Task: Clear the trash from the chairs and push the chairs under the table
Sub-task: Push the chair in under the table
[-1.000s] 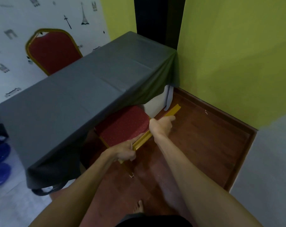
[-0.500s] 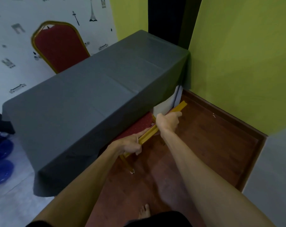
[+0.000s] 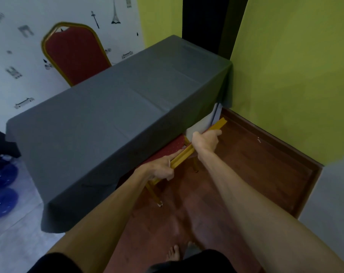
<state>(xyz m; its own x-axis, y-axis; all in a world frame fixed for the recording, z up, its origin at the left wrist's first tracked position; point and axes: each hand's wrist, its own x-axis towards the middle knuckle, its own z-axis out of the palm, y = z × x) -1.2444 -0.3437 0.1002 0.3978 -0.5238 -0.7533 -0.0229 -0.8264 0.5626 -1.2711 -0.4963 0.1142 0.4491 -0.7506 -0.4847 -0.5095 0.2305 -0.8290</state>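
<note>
A gold-framed chair with a red seat point(image 3: 175, 145) stands at the near side of the table point(image 3: 112, 115), which a grey cloth covers. Most of the seat is hidden under the cloth; only a red strip shows. My left hand point(image 3: 161, 168) grips the gold top rail of the chair's back point(image 3: 219, 124) at its left part. My right hand point(image 3: 205, 139) grips the same rail further right. A second red chair point(image 3: 76, 54) stands behind the table against the wall. No trash is visible on either chair.
A green wall point(image 3: 295, 75) closes the right side, with a dark wood skirting along the reddish floor point(image 3: 252, 170). Blue round objects point(image 3: 3, 201) lie on the grey floor at far left. My bare foot point(image 3: 173, 253) is near the bottom edge.
The near chair has slid further under the table with both hands on its rail; much less of the red seat shows now. The view has shifted slightly.
</note>
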